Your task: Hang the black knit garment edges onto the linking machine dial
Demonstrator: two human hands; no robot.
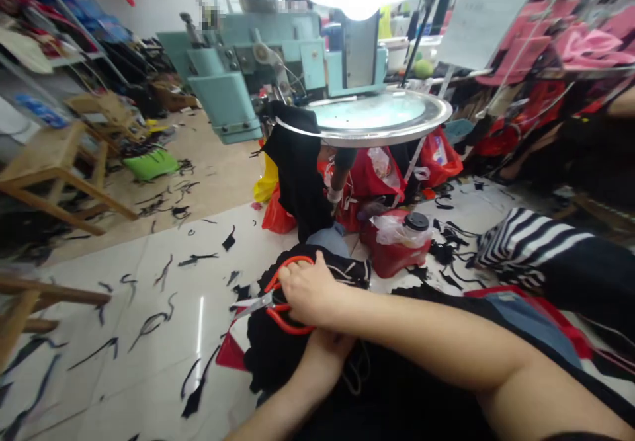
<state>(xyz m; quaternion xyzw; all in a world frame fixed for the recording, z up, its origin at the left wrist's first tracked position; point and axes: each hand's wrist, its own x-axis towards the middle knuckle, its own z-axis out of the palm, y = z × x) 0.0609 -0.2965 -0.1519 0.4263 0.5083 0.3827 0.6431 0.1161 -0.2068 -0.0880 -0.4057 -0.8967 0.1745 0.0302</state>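
My right hand point(310, 292) is closed around the orange-handled scissors point(290, 327), whose metal blades point left over a bunched black garment point(268, 352). Below the right wrist, my left hand point(330, 348) rests against the same dark cloth; the forearm above it and the fabric hide its fingers. White drawstring cord shows on part of the garment near my hands. Another black knitted piece point(300, 176) hangs from the rim of the round machine dial point(387, 138) in front of me.
A pale green machine point(225, 107) stands ahead under a bright lamp. On the floor, a red jug point(397, 249) with a black cap sits beside red bags. Striped fabric point(526, 249) lies right, wooden stools point(54, 183) stand left, and black scraps point(198, 388) litter the tiles.
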